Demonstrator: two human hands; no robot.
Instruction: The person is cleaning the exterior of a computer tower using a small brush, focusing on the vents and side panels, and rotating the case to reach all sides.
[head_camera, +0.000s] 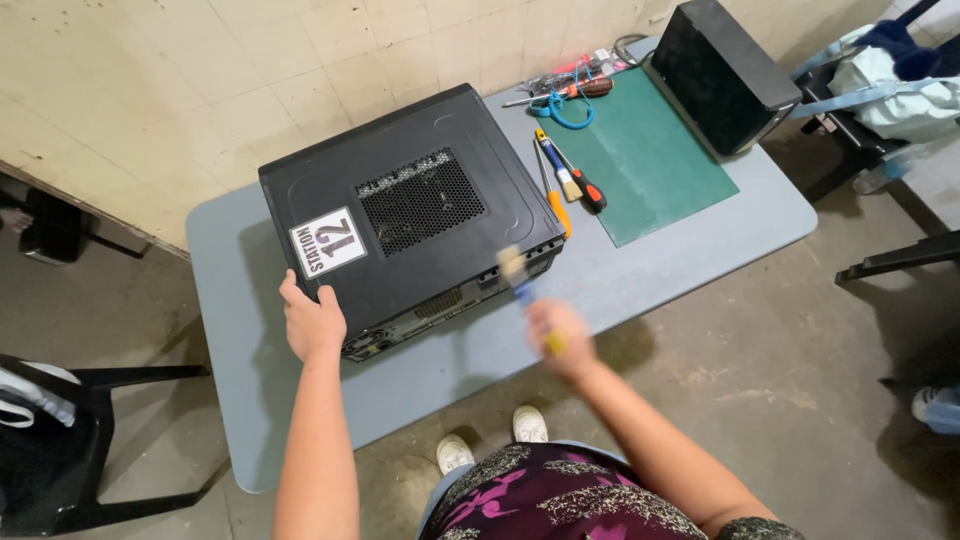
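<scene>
A black desktop computer case (410, 215) lies on its side on a grey table (660, 260), with a vented panel and a white sticker facing up. My left hand (312, 320) grips the case's near left corner. My right hand (560, 335) is blurred and holds a small paintbrush (522, 285) with a blue and yellow handle. The bristles are at the case's near right corner.
A green cutting mat (650, 160) lies right of the case, with a second brush (560, 172) and screwdrivers (585, 185) at its left edge. Another black box (720, 70) stands at the far right. More tools and a blue cable (565, 100) lie behind. Black chairs (60, 440) flank the table.
</scene>
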